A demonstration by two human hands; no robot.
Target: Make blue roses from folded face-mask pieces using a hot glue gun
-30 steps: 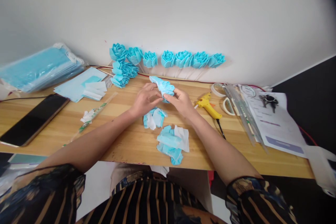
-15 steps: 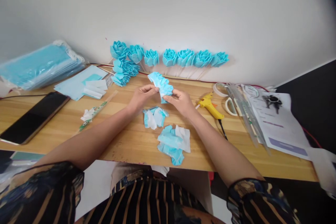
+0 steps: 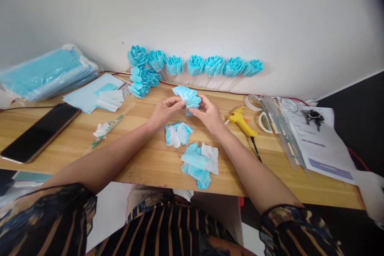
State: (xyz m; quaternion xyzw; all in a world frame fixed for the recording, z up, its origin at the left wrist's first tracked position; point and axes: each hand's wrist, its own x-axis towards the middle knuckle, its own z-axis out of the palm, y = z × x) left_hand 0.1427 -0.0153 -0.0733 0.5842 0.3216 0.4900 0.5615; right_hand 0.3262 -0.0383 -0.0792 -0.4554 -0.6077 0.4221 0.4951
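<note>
Between my two hands is a ruffled strip of light-blue mask fabric [image 3: 187, 95], held up over the middle of the table. My left hand [image 3: 167, 111] is closed, pinching its left side between thumb and fingers. On the other side, my right hand [image 3: 207, 113] grips the strip's lower right edge, thumb in front. Just below my hands lies a small pile of blue and white fabric pieces [image 3: 179, 133]. Nearer to me, a second, larger heap of blue and white pieces [image 3: 198, 162] rests on the wood.
Several blue fabric flowers [image 3: 213, 65] on sticks lean along the wall. A yellow glue gun [image 3: 242, 122], tape rolls [image 3: 265, 122], rulers, papers and keys [image 3: 313, 116] lie right. At left are bagged masks [image 3: 48, 74], flat fabric sheets [image 3: 90, 94] and a phone [image 3: 39, 133].
The strip has gone from fanned out and tilted to more bunched together, its top edge lower. Both hands remain on it, nearly in place. The view has shifted slightly.
</note>
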